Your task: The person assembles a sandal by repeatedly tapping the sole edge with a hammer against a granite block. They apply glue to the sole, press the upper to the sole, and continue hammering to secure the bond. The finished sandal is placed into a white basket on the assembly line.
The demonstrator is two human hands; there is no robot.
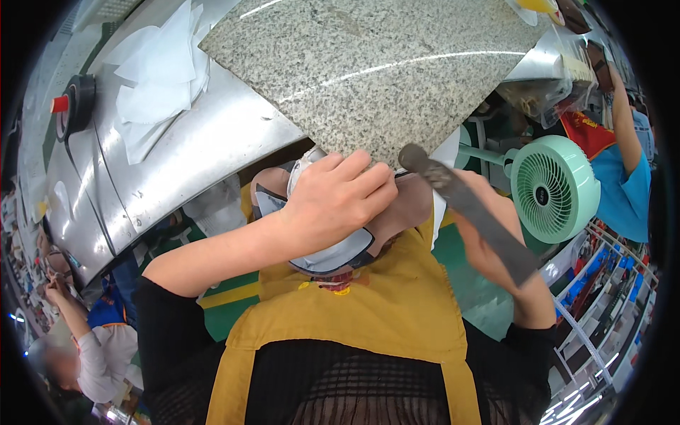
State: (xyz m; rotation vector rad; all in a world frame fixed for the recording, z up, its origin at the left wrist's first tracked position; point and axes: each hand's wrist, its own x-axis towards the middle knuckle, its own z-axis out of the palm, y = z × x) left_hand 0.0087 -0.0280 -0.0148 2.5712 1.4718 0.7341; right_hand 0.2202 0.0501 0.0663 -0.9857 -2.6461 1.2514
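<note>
My left hand (343,195) is closed, its fingers curled over a soft sewn piece (407,205) at the near corner of a speckled granite slab (382,85). The piece has brownish and pale blue panels with dark edging and looks like a shoe upper; my hand and wrist cover its middle. To the right, my right hand (485,205) grips a dark hammer (482,219). The hammer's round face is just right of my left fingers, close to the slab corner, and its broad flat end points down toward my right forearm. The hammer's handle is mostly hidden behind its head.
A metal table (234,127) on the left bears white sheets (159,78) and a black tape roll (78,106). A green fan (554,189) stands right of my right hand. One person (99,354) is at lower left; another's arm (625,120) is at upper right.
</note>
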